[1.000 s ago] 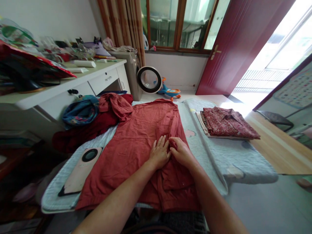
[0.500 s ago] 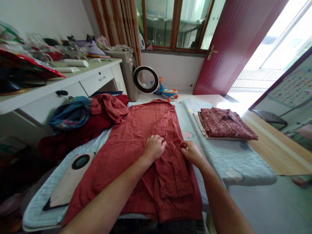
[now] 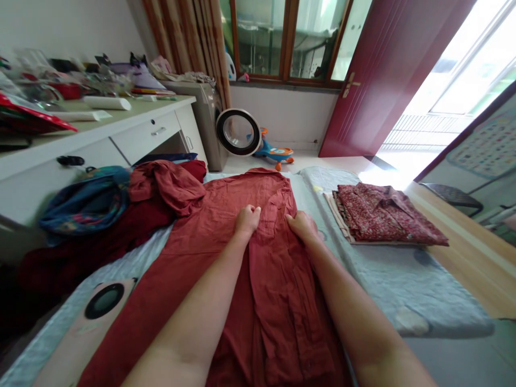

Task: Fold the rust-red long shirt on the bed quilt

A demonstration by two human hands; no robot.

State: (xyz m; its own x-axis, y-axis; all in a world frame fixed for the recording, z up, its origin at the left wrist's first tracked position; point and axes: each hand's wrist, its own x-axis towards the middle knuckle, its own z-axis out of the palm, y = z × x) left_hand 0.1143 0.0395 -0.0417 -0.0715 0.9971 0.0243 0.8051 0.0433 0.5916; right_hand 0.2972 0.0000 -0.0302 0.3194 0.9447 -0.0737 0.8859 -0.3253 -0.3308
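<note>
A rust-red shirt (image 3: 201, 252) lies spread over the pale blue padded cover, its collar at the far end. One sleeve is laid lengthwise along the right part of the body, its cuff toward me. My left hand (image 3: 248, 219) is closed in a pinch on the shirt's cloth near the sleeve's inner edge. Across from it, my right hand (image 3: 301, 223) pinches the cloth at the sleeve's outer side, near the shirt's right edge. The other sleeve (image 3: 177, 185) lies bunched out to the left.
Folded patterned clothes (image 3: 387, 215) are stacked on the cover's right part. On the left lie a dark red garment (image 3: 149, 228), a blue floral cloth (image 3: 86, 201) and a pale flat case with a dark round ring (image 3: 104, 301). A white desk (image 3: 137, 131) and washing machine (image 3: 212, 115) stand behind.
Both hands have moved farther up the shirt, toward the collar, and closed on the cloth. The view has moved in closer, so nearby things sit lower and wider.
</note>
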